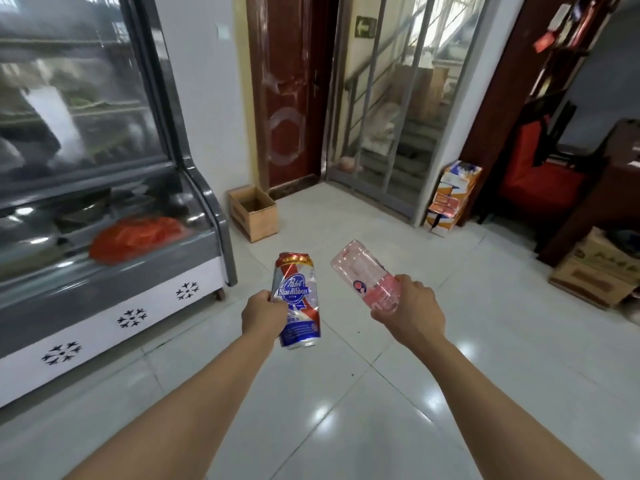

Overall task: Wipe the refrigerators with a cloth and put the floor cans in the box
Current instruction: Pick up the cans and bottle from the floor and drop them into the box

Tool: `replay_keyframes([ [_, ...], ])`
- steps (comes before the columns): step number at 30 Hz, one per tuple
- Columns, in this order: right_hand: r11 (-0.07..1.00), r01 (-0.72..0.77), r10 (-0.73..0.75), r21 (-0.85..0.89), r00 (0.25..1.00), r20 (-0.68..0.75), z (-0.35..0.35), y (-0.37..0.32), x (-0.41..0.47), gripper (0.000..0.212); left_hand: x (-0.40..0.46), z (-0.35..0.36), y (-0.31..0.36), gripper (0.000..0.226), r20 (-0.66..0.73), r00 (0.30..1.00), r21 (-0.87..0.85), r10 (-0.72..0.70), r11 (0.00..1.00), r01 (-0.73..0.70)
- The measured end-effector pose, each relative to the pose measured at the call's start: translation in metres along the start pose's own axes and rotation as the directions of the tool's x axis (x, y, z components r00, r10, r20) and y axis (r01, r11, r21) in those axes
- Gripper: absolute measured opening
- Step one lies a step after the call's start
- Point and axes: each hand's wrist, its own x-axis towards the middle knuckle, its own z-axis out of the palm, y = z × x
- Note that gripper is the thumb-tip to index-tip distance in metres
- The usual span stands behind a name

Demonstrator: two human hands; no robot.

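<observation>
Left hand (264, 318) curled round a blue, red and silver beer can (298, 301), held above the tiled floor (398, 427). Right hand (410, 311) gripping a clear pink plastic bottle (363, 275), tilted away. Open cardboard box (254, 212) ahead on the floor, just beside the glass-fronted refrigerator (104, 209).

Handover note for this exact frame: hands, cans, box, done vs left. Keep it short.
Left hand grips a Pabst Blue Ribbon can. Right hand grips a clear pink bottle. Both are held above the tiled floor.
The open cardboard box sits ahead on the floor, between the refrigerator and the red door; it looks empty from here.
Done: both items picked up.
Left: walk to the box, drop both in. No cloth in view; wiping status unknown.
</observation>
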Motion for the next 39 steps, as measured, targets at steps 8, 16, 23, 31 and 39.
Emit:
replay_keyframes([
  [8, 1.0, -0.009, 0.008, 0.006, 1.0, 0.016, 0.033, 0.003, 0.179, 0.062, 0.141, 0.075, 0.083, 0.021, 0.015, 1.0, 0.044, -0.001, 0.999, 0.0],
  [16, 0.994, 0.112, -0.11, -0.01, 0.99, 0.088, 0.075, -0.011, 0.412, 0.063, 0.317, 0.14, 0.165, 0.011, -0.134, 0.989, 0.005, -0.056, 0.998, 0.057],
  [23, 0.976, 0.218, -0.216, 0.0, 0.967, 0.139, 0.113, -0.056, 0.567, 0.064, 0.449, 0.166, 0.222, 0.013, -0.22, 0.968, -0.044, -0.123, 0.992, 0.116],
  [31, 0.968, 0.244, -0.233, -0.05, 0.96, 0.157, 0.166, -0.113, 0.735, 0.066, 0.628, 0.174, 0.276, 0.02, -0.253, 0.961, -0.041, -0.115, 0.993, 0.108],
  [39, 0.967, 0.245, -0.229, -0.069, 0.956, 0.182, 0.209, -0.16, 0.882, 0.065, 0.769, 0.191, 0.342, 0.022, -0.246, 0.959, -0.084, -0.142, 0.989, 0.125],
])
